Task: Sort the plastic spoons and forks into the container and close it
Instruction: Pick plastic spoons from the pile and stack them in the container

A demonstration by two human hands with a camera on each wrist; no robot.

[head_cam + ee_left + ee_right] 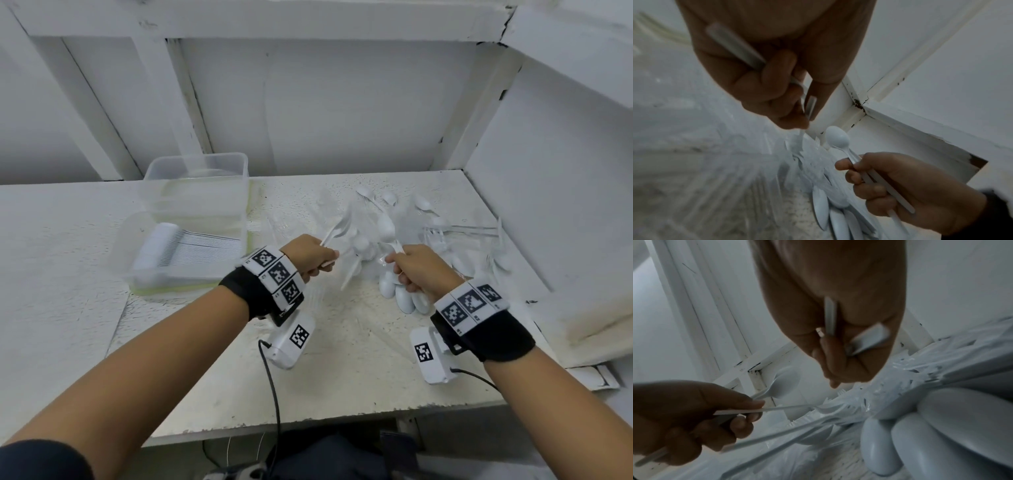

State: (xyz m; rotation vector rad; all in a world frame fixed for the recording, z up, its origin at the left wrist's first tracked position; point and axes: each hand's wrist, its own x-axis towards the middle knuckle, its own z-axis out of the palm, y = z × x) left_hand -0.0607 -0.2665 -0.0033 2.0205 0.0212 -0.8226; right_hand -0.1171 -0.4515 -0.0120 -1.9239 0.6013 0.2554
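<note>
Head view puts the loose pile of white plastic spoons and forks (404, 226) on the far right part of the white table (342, 359), spread out toward the right wall, with both hands working at its near edge. Left hand (310, 255) is clenched around cutlery handles, a spoon (337, 229) sticking up and away from its fist; the left wrist view shows its fingers (764, 84) curled over a handle, though blur hides how many pieces it holds. Right hand (416, 269) grips a bundle of spoons (406, 294) by their handles, the bowls hanging down toward the person and fanned together just above the tabletop; in the left wrist view one more spoon (837, 139) rises bowl-up out of the same fist. The two hands are near each other but apart. Well to the left of the pile sits the clear plastic container (197, 192), open, with a neat row of stacked white cutlery (191, 246) lying in its near section. White wall panels and framing (308, 102) stand behind the table. Each wrist wears a black band with black-and-white marker tiles (275, 274).
</note>
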